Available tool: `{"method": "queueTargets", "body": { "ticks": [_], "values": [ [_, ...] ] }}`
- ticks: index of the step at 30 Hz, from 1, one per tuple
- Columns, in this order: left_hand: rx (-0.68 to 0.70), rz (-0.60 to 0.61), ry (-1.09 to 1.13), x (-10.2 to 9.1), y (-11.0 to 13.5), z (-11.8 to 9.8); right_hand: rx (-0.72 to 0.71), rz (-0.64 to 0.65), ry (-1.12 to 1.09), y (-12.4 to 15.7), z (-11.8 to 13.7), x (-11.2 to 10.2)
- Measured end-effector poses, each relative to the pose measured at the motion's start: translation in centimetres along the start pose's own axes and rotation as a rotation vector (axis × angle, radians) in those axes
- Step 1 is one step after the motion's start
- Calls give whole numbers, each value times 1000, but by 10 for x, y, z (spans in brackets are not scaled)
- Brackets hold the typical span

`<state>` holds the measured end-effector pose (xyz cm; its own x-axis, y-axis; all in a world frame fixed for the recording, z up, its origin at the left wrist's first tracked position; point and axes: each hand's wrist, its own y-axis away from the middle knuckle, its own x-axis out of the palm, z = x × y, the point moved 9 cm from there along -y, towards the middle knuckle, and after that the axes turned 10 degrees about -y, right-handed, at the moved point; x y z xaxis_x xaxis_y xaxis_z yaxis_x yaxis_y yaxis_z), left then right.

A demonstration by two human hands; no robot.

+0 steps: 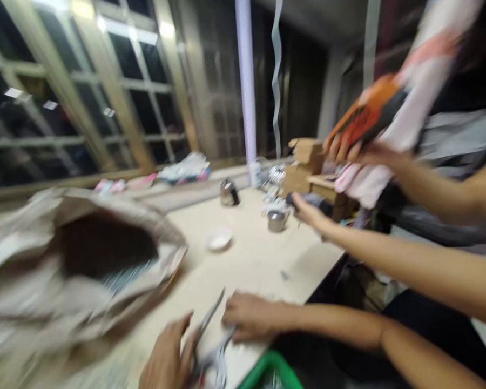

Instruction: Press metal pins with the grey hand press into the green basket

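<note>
My left hand point(168, 354) is low in the view with its thumb and forefinger apart. Close against its fingers is a blurred grey tool with a pointed blade point(211, 313) and pale, looped lower parts; whether the hand touches it is unclear. My right hand point(253, 316) rests on the table point(251, 265), fingers curled down, near a second grey arm of that tool. What those fingers hold, if anything, is hidden. A green plastic basket point(273, 359) stands at the table's front edge, below my right wrist.
A large, open, pale sack point(105, 324) lies on the left. Beyond are a white dish point(218, 239), a metal cup point(276, 220) and a dark, shiny container point(229, 193). At right, another person's arms reach in, one hand holding an orange tool point(364, 116). Cardboard boxes point(297, 178) stand behind.
</note>
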<state>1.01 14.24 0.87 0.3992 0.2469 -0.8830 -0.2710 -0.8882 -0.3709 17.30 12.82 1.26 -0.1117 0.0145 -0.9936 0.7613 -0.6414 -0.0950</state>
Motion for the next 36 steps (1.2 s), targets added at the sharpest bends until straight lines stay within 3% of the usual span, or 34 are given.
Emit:
{"method": "queueTargets", "body": {
  "ticks": [2,4,11,14,17,20,25,28,31,34,36],
  "values": [
    [-183,27,-2,-22,26,6,-18,43,-193,-5,20,29],
    [-275,92,-5,-30,32,6,-45,8,-329,-8,22,40],
    [-448,332,22,-5,72,2,-112,-37,-499,-8,15,54],
    [-421,361,42,7,78,-8,-128,-57,-528,-6,19,54],
    [-356,298,44,8,70,-18,-142,-94,-621,-5,15,47],
    [-302,278,2,11,62,-24,-86,-198,-742,-4,-6,31],
    [-292,376,-151,26,57,-35,46,-361,-747,-3,-45,21],
    [-273,445,-235,38,52,-42,129,-346,-666,-5,-51,30],
    [-231,469,-277,45,44,-44,220,-253,-505,-11,-51,42],
    [-171,426,-258,45,44,-45,236,-247,-409,-14,-51,43],
    [-83,375,-176,37,58,-56,223,-251,-396,-12,-47,42]
  ]
}}
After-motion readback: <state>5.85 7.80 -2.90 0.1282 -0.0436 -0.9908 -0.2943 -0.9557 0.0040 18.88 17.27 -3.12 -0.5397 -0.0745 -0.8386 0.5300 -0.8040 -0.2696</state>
